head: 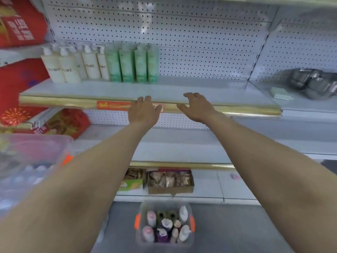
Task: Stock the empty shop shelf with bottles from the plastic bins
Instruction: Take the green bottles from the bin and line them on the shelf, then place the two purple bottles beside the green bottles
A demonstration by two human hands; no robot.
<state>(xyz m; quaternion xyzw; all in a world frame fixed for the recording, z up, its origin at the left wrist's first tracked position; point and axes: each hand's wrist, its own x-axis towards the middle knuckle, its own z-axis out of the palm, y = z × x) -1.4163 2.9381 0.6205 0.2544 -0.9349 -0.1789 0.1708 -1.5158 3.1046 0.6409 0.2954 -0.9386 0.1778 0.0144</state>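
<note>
Pump bottles (73,68), cream with dark lettering, are standing beside green bottles (133,64) on the shelf (182,88), up and left of the left hand (144,111). Both hands are hovering spread and holding nothing, the right hand (196,106) just beside the left, at the shelf's gold edge. Below them, a clear bin (165,243) is holding mixed bottles (183,213) upright; another bin (60,148), lower left, is showing blurred bottle caps.

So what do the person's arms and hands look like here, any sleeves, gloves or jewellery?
Nothing worn shows. The left hand and right hand are bare: no gloves, and no watch or wristband at either wrist. The left forearm and right forearm are bare too, with no sleeve up to the frame's edge. The picture is too soft to rule out a thin ring.
</note>
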